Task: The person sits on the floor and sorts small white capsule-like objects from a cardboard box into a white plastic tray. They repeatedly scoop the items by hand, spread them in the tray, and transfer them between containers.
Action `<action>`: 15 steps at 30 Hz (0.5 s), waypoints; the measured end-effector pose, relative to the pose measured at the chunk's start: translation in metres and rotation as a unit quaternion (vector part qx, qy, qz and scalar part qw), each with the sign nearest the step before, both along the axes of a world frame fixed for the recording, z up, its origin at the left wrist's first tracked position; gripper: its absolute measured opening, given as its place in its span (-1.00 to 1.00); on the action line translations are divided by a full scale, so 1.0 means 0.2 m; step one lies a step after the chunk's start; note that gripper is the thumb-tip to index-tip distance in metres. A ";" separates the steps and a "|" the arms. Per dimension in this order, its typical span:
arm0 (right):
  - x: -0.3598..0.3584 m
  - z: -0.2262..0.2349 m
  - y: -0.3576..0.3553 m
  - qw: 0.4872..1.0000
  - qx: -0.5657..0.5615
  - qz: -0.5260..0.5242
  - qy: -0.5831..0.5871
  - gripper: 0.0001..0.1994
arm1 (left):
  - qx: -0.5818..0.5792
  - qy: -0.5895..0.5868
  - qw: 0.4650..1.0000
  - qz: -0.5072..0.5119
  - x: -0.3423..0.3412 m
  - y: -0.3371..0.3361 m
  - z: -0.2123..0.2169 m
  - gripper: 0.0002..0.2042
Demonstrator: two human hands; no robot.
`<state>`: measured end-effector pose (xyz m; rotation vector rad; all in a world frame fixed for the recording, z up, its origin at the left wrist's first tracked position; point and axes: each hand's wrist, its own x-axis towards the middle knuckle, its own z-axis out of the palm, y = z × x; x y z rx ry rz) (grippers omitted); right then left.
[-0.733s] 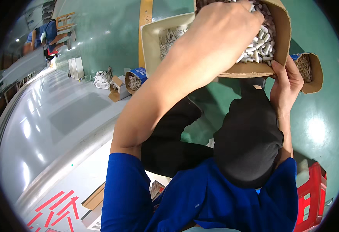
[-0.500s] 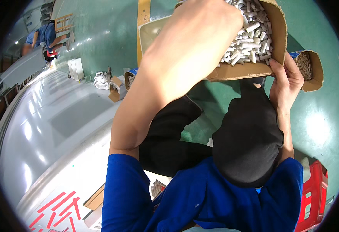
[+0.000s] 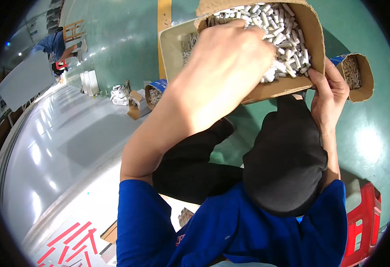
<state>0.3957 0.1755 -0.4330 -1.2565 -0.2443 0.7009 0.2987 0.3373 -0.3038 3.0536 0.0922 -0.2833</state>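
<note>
1. Upper centre of the frame: the left hand (image 3: 230,66) is spread, fingers buried in small white cylinders (image 3: 288,42) filling a tilted cardboard box (image 3: 313,44).
2. The right hand (image 3: 328,95) grips the box's lower edge, upper right.
3. Looks like scooping (mid-step); next likely needs a closed handful, box held steady.

A blue short-sleeved top is worn, its sleeves ending above the elbows, so that both forearms are left bare. No gloves, rings or watch are seen on the left hand (image 3: 230,58) or the right hand (image 3: 328,95). The legs are covered by black trousers, with one knee rounded and bulky in the fabric. A small dark and red marking is printed on the shirt front.
</note>
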 end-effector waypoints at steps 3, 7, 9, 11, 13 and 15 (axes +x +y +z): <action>0.00 0.00 0.01 1.000 0.000 0.008 0.005 -0.66 | 0.001 0.021 0.999 0.033 -0.05 0.02 0.06 -0.86; 0.00 0.00 0.00 1.000 0.010 0.025 -0.006 -0.65 | -0.051 0.007 0.997 0.060 -0.09 0.02 0.11 -0.77; 0.00 0.00 -0.01 0.999 0.009 0.034 0.002 -0.65 | -0.081 -0.006 0.994 0.071 -0.11 0.01 0.13 -0.75; 0.00 -0.01 -0.01 0.999 0.009 0.037 0.003 -0.65 | -0.084 -0.040 0.993 0.078 -0.12 0.01 0.15 -0.78; 0.00 -0.02 -0.01 0.999 0.014 0.038 0.005 -0.65 | -0.099 -0.062 0.988 0.097 -0.13 0.02 0.17 -0.80; 0.01 -0.03 -0.01 0.999 0.025 0.038 0.010 -0.65 | -0.117 -0.072 0.983 0.118 -0.13 0.03 0.19 -0.80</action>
